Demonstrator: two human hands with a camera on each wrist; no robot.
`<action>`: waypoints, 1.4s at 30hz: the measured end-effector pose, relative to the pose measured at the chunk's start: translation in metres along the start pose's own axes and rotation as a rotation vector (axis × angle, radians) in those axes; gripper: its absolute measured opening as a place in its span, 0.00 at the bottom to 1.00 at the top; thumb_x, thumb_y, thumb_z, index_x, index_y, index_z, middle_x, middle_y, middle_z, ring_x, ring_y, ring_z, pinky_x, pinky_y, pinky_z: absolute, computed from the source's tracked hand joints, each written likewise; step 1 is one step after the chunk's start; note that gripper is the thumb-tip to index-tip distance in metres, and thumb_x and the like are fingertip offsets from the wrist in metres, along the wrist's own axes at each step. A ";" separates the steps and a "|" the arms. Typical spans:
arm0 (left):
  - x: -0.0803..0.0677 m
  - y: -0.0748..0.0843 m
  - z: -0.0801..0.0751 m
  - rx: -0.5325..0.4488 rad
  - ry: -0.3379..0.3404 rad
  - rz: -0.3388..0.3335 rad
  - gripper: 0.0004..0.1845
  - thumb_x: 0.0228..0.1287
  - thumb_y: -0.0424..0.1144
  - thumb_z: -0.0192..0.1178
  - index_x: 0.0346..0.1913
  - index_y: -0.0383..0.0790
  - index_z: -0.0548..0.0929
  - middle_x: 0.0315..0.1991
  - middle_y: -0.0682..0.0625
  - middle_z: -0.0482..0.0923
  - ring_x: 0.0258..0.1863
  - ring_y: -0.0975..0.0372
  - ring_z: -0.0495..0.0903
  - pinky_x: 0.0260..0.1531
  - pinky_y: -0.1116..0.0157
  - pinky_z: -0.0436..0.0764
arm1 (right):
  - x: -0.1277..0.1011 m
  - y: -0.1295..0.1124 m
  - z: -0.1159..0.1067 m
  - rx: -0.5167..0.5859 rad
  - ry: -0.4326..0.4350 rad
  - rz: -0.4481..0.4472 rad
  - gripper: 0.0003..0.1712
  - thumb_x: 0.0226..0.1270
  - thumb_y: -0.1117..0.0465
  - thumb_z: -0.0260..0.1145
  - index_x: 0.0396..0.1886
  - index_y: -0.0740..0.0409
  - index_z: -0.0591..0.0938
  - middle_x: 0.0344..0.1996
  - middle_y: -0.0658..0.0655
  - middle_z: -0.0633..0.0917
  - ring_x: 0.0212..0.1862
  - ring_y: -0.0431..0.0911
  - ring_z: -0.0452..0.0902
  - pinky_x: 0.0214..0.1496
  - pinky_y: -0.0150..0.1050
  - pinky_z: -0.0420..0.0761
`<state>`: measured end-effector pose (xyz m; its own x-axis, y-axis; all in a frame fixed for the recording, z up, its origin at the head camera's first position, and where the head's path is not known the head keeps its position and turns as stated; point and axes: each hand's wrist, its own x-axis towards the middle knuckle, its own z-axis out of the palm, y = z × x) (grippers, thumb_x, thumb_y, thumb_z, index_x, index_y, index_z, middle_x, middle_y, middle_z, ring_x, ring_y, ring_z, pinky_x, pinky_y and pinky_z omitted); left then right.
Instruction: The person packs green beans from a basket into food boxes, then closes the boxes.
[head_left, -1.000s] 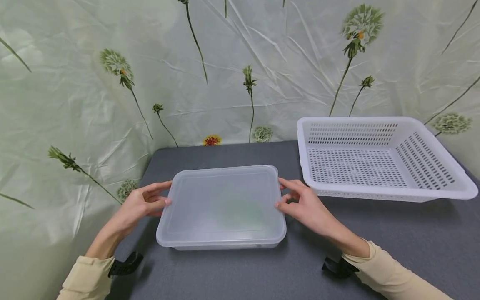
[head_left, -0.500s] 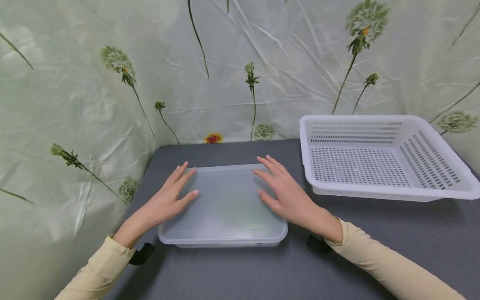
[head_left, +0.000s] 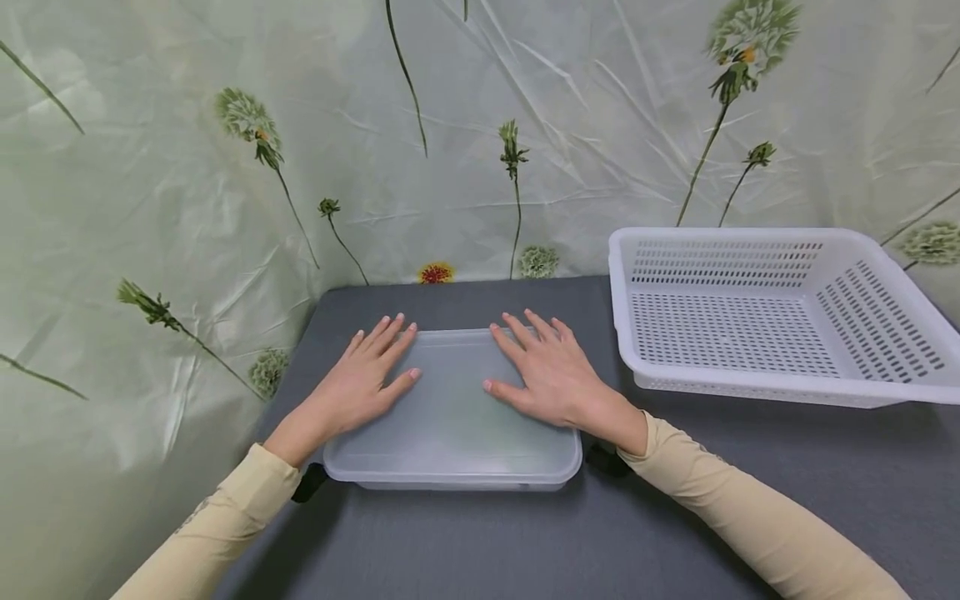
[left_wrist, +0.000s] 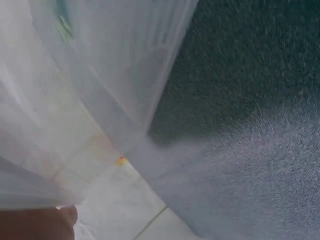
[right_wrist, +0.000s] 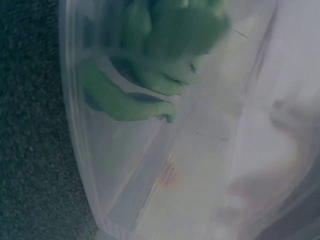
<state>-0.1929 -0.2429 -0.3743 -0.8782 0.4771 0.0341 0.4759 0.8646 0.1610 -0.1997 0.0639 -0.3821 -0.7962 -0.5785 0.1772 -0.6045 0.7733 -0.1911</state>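
A translucent lidded plastic box [head_left: 457, 433] lies on the grey table [head_left: 525, 533] in the head view. My left hand [head_left: 367, 379] rests flat on the left part of its lid with straight fingers. My right hand [head_left: 543, 375] lies flat on the right part of the lid, fingers spread. The right wrist view looks through the box wall [right_wrist: 100, 200] at blurred green things [right_wrist: 150, 65] inside. The left wrist view shows the box's pale side [left_wrist: 100, 75] close up against the grey cloth [left_wrist: 250, 150].
An empty white perforated basket [head_left: 772, 312] stands at the back right of the table. A pale backdrop printed with flowers [head_left: 247, 125] hangs behind and to the left. The table's left edge runs close to the box.
Both hands left the box's short sides, where the fingers had held its edges, and moved up onto the lid. They now lie flat, closer together and further back.
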 end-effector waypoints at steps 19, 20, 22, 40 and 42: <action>-0.064 0.042 0.015 0.048 0.071 0.000 0.31 0.74 0.63 0.43 0.75 0.59 0.62 0.77 0.45 0.49 0.76 0.44 0.43 0.69 0.42 0.48 | -0.029 -0.014 0.009 0.239 0.187 -0.191 0.35 0.71 0.39 0.59 0.72 0.49 0.69 0.74 0.52 0.63 0.76 0.48 0.49 0.74 0.56 0.45; -0.064 0.042 0.015 0.048 0.078 0.001 0.30 0.74 0.62 0.44 0.75 0.59 0.63 0.77 0.45 0.50 0.76 0.44 0.43 0.69 0.42 0.49 | -0.035 -0.016 0.009 0.256 0.189 -0.239 0.35 0.71 0.39 0.58 0.73 0.48 0.68 0.74 0.52 0.63 0.76 0.47 0.49 0.74 0.56 0.46; -0.064 0.042 0.016 0.047 0.097 0.004 0.30 0.74 0.62 0.45 0.75 0.59 0.64 0.77 0.45 0.50 0.76 0.45 0.44 0.68 0.42 0.49 | -0.046 -0.020 0.010 0.249 0.176 -0.303 0.35 0.72 0.38 0.56 0.74 0.45 0.66 0.75 0.51 0.62 0.76 0.48 0.49 0.72 0.58 0.49; -0.069 0.042 0.030 -0.035 0.333 0.088 0.23 0.72 0.48 0.55 0.69 0.55 0.74 0.71 0.57 0.65 0.71 0.54 0.62 0.66 0.46 0.57 | -0.066 -0.022 0.009 0.043 0.064 -0.293 0.32 0.77 0.36 0.44 0.75 0.40 0.64 0.75 0.48 0.60 0.76 0.49 0.49 0.72 0.57 0.50; -0.070 0.041 0.030 -0.031 0.339 0.092 0.23 0.72 0.46 0.55 0.69 0.55 0.74 0.71 0.57 0.65 0.71 0.55 0.62 0.66 0.46 0.58 | -0.066 -0.021 0.011 0.094 0.089 -0.280 0.32 0.77 0.37 0.46 0.74 0.40 0.67 0.74 0.47 0.62 0.76 0.48 0.50 0.72 0.56 0.51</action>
<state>-0.1111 -0.2363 -0.3998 -0.8002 0.4687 0.3742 0.5565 0.8128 0.1719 -0.1345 0.0826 -0.4006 -0.5949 -0.7379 0.3187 -0.8035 0.5569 -0.2103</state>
